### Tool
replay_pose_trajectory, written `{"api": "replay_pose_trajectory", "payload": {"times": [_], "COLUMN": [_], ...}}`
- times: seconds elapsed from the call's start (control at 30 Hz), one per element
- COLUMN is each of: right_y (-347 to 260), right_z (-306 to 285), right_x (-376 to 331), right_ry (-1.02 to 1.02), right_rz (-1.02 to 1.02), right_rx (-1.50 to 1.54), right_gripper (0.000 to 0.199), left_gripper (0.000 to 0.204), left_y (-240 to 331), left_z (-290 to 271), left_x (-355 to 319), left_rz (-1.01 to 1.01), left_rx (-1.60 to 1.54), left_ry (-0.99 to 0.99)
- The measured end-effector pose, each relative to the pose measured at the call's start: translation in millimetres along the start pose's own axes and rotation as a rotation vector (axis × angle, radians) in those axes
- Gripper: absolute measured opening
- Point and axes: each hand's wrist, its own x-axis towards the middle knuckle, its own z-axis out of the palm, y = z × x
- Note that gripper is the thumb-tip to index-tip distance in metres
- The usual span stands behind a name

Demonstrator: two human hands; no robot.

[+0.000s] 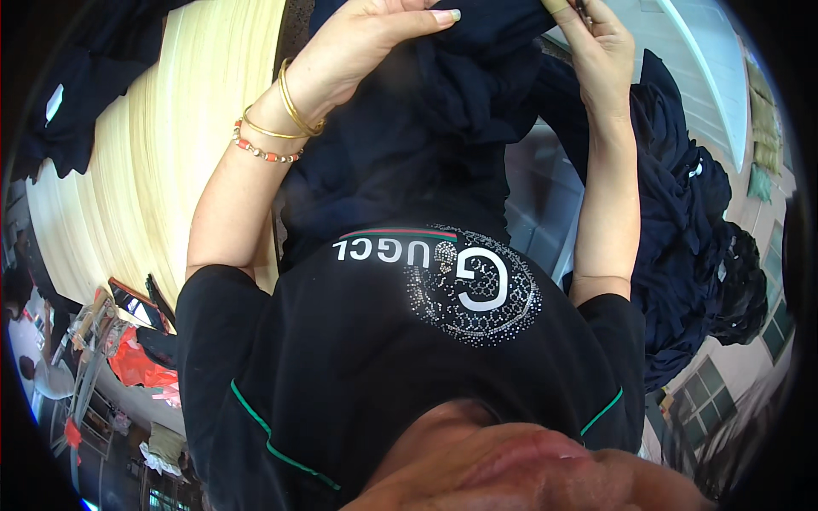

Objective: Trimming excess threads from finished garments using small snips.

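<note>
A dark navy garment (434, 128) hangs bunched in front of my chest, and both hands grip it near its top. My left hand (362, 43) pinches a fold from the left, thumb on top; gold bangles and a bead bracelet ring that wrist. My right hand (601, 51) holds the cloth's upper right edge. A small dark tool (580, 8) shows between its fingers at the frame's top, too cropped to name. My black shirt with a glittery round emblem (473, 285) fills the lower middle.
A pale wooden table (162, 145) lies to my left, with dark cloth (60, 111) on its far end and a phone (129, 302) at its near edge. A heap of dark garments (694, 230) rises on my right. An orange bag (141, 362) lies lower left.
</note>
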Motion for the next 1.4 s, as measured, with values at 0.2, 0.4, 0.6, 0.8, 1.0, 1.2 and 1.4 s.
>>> {"api": "replay_pose_trajectory", "payload": {"times": [0.2, 0.4, 0.6, 0.8, 1.0, 1.2, 1.4], "right_y": [3, -18, -14, -10, -3, -21, -9], "right_z": [3, 5, 13, 11, 12, 2, 0], "right_x": [-4, -14, -10, -9, -1, -14, -9], "right_ry": [-0.044, -0.264, -0.328, -0.353, -0.379, -0.337, -0.134], "right_rz": [-0.234, -0.521, -0.688, -0.729, -0.835, -0.535, -0.463], "right_rx": [-0.25, -0.382, -0.433, -0.386, -0.357, -0.346, -0.117], "right_gripper": [0.013, 0.035, 0.036, 0.033, 0.027, 0.026, 0.031], "left_gripper": [0.02, 0.02, 0.02, 0.02, 0.021, 0.059, 0.025], "left_y": [-4, -5, -10, -13, -14, 21, 46], "left_z": [-2, 0, -2, -1, -3, 21, 5], "left_x": [-2, -3, -3, 0, -1, -15, -33], "left_rz": [0.039, 0.054, 0.083, 0.101, 0.098, 0.329, 0.278], "left_rx": [0.009, -0.022, 0.014, 0.076, 0.075, 1.276, 1.595], "left_ry": [-0.038, 0.0, 0.005, -0.028, 0.027, -0.074, -0.192]}}
